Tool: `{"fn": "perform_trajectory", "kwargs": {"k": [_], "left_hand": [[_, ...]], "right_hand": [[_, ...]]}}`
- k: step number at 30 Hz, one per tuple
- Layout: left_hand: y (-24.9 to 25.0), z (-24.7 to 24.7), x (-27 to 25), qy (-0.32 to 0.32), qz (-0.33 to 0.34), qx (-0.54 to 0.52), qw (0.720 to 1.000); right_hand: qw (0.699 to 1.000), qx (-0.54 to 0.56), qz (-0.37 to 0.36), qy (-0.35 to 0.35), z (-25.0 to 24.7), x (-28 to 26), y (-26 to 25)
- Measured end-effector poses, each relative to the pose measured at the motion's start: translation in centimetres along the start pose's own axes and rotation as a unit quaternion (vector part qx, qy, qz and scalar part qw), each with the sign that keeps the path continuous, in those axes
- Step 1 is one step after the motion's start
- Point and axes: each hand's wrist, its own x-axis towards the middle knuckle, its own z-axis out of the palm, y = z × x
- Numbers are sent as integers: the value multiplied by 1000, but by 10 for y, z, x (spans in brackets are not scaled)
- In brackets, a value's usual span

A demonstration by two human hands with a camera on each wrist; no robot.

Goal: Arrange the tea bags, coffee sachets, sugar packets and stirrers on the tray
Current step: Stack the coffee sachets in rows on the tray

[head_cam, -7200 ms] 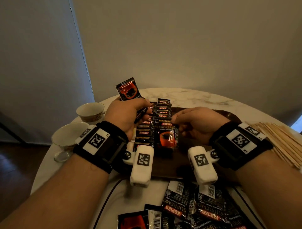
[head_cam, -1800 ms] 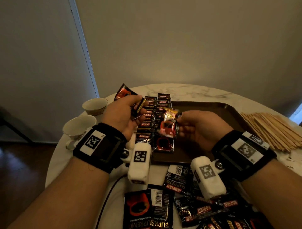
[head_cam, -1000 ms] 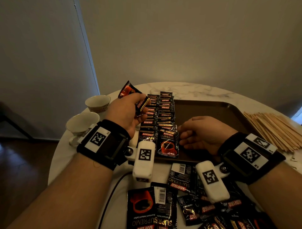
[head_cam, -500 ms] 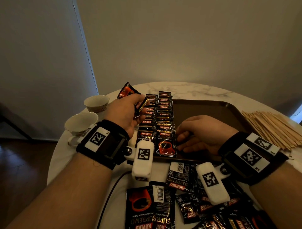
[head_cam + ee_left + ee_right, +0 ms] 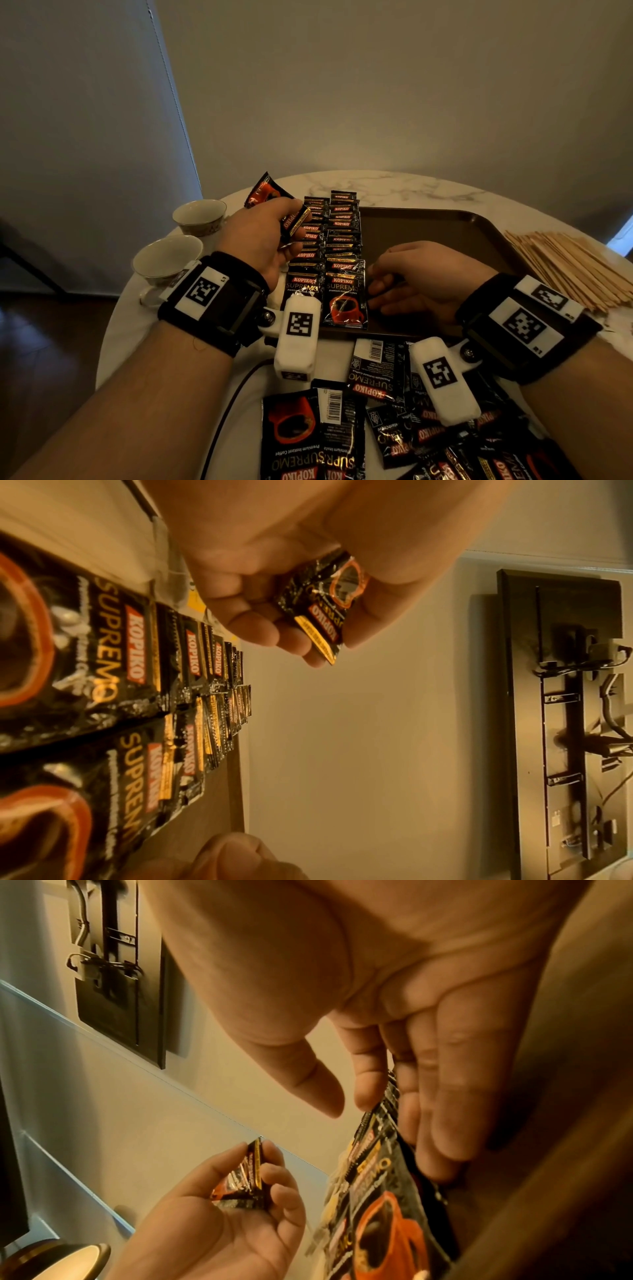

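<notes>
Two overlapping rows of black Kopiko coffee sachets (image 5: 337, 236) (image 5: 137, 647) lie along the left side of the brown tray (image 5: 445, 226). My left hand (image 5: 270, 236) (image 5: 291, 610) is raised over the left row and grips a small stack of sachets (image 5: 274, 205) (image 5: 325, 607) (image 5: 245, 1175) between thumb and fingers. My right hand (image 5: 404, 277) (image 5: 394, 1091) rests on the tray floor, its straight fingers touching the right edge of the nearest sachet (image 5: 345, 296) (image 5: 387, 1204) in the right row.
Loose sachets (image 5: 359, 421) are piled on the marble table in front of the tray. A heap of wooden stirrers (image 5: 568, 263) lies at the right. Two teacups (image 5: 168, 257) (image 5: 200, 216) stand at the left edge. A cable runs along the table front.
My right hand laid the sachet it was carrying at the near end of the right row and now has its fingers against that sachet's edge. The left hand has stayed raised with its stack.
</notes>
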Motion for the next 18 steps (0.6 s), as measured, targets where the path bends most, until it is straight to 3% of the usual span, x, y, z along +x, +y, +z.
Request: {"fn": "perform_trajectory", "kwargs": {"k": [12, 16, 18], "left_hand": [[1, 1, -3, -11, -8, -6, 1000], [-3, 6, -7, -43, -22, 8, 999], [-5, 9, -11, -87, -29, 28, 995]], "right_hand": [[999, 14, -31, 18, -3, 2, 1], [993, 64, -96, 36, -5, 4, -1], [988, 80, -135, 9, -3, 3, -1]]}}
